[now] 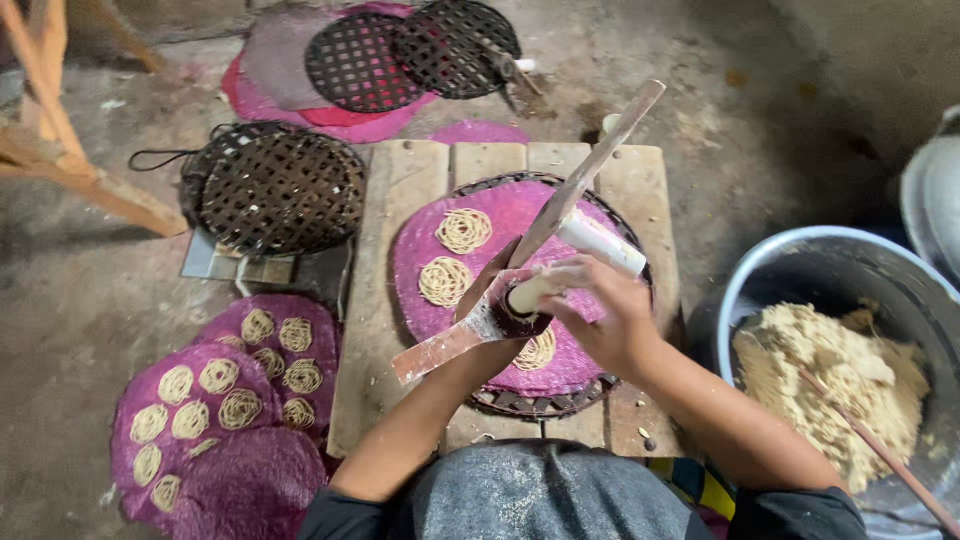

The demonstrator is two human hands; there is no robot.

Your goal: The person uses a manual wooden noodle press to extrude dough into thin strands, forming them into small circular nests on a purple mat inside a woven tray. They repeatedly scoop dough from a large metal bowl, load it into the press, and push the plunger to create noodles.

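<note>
Both hands work a wooden noodle press (pixel 540 235) with a long lever and a white cylinder, held over a round purple cloth mat (pixel 505 215) on a woven tray. My left hand (pixel 490 300) grips the press body from below. My right hand (pixel 600 310) closes around the white cylinder's end. Two round noodle nests (pixel 463 230) lie on the mat's far left part, and a third nest (pixel 538 352) sits under the press near my hands.
The tray rests on a low plank table (pixel 400 250). Purple mats with several noodle nests (pixel 220 390) lie on the floor at left. Black woven trays (pixel 275 190) sit behind them. A grey tub of pale dough (pixel 830 380) with a stick stands at right.
</note>
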